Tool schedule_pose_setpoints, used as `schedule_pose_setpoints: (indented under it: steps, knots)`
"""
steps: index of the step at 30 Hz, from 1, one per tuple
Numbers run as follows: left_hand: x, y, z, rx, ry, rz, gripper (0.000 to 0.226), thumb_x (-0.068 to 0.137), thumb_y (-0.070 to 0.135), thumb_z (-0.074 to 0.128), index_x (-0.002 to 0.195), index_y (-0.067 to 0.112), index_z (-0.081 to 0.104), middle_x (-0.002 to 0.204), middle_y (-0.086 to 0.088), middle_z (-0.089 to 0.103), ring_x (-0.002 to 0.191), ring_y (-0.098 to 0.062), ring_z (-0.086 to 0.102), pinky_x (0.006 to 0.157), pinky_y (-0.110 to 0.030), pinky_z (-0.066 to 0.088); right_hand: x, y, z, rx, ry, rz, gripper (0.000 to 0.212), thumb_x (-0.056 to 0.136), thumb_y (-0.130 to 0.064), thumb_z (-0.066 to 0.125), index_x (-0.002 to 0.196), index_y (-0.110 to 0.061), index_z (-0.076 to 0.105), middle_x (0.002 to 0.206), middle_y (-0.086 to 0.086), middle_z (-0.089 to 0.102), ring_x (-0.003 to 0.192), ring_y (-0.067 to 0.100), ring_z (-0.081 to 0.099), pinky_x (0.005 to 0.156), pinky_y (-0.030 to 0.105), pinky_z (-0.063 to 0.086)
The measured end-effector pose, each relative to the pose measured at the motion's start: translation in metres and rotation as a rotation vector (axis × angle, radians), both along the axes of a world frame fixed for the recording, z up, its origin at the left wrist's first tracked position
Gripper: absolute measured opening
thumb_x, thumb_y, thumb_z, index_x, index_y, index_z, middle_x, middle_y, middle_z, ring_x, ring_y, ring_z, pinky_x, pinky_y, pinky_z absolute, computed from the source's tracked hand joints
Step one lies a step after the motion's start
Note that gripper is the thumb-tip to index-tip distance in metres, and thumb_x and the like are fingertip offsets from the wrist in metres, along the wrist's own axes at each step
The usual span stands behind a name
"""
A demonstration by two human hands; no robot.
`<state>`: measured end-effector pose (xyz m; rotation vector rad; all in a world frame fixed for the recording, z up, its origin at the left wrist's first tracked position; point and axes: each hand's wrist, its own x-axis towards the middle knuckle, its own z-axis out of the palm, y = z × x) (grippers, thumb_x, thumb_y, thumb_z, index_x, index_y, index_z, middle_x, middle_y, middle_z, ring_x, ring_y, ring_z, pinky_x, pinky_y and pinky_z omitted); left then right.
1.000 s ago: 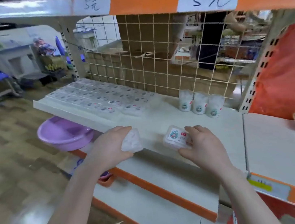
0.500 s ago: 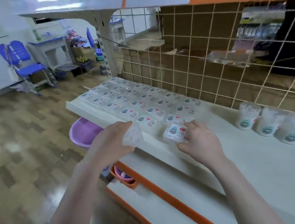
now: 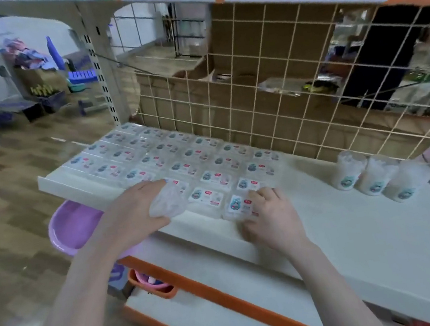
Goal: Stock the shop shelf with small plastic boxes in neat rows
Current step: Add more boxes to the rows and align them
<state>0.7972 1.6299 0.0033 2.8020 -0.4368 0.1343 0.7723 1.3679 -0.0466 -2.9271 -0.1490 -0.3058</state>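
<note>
My right hand (image 3: 268, 216) pinches one box (image 3: 239, 205) at the shelf (image 3: 357, 239) front edge, butting it against the rows of boxes (image 3: 180, 156) to keep the grid square. My left hand (image 3: 138, 215), palm down near that edge, clutches a crumpled clear bag (image 3: 168, 201), keeping it off the rows.

Boxes (image 3: 180, 156) left on shelf (image 3: 355, 226); cups (image 3: 376, 181) right.

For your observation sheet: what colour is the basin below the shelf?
Light purple basin, clearest in the head view.
</note>
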Motion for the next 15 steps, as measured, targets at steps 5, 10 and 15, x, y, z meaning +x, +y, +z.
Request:
schedule_pose_setpoints:
  steps: [5,10,15]
  knots:
    - [0.021,0.013,-0.001,0.025,0.026,-0.064,0.077,0.080,0.032,0.071,0.146,0.023,0.032,0.149,0.002,0.036,0.135,-0.015,0.034,0.104,-0.023,0.025,-0.009,0.006,-0.005,0.032,0.002,-0.032,0.054,0.077,-0.021,0.064,0.129,-0.010,0.051,0.131,0.007,0.051,0.120,0.026,0.046,0.100,0.026,0.033]
    - [0.032,0.030,-0.006,0.015,0.042,-0.104,0.078,0.079,0.033,0.072,0.146,0.023,0.031,0.149,0.002,0.036,0.134,-0.016,0.035,0.104,-0.022,0.025,-0.019,0.017,-0.014,0.050,-0.015,-0.081,0.056,0.086,-0.016,0.060,0.138,-0.008,0.041,0.148,0.007,0.036,0.140,0.021,0.028,0.111,0.024,0.022]
    - [0.036,0.048,-0.011,0.029,0.044,-0.124,0.080,0.078,0.035,0.072,0.146,0.025,0.031,0.148,0.002,0.039,0.131,-0.017,0.039,0.102,-0.026,0.031,-0.017,0.020,-0.017,0.024,-0.002,-0.110,0.058,0.091,-0.023,0.054,0.144,-0.012,0.032,0.153,0.006,0.026,0.143,0.018,0.018,0.113,0.019,0.005]
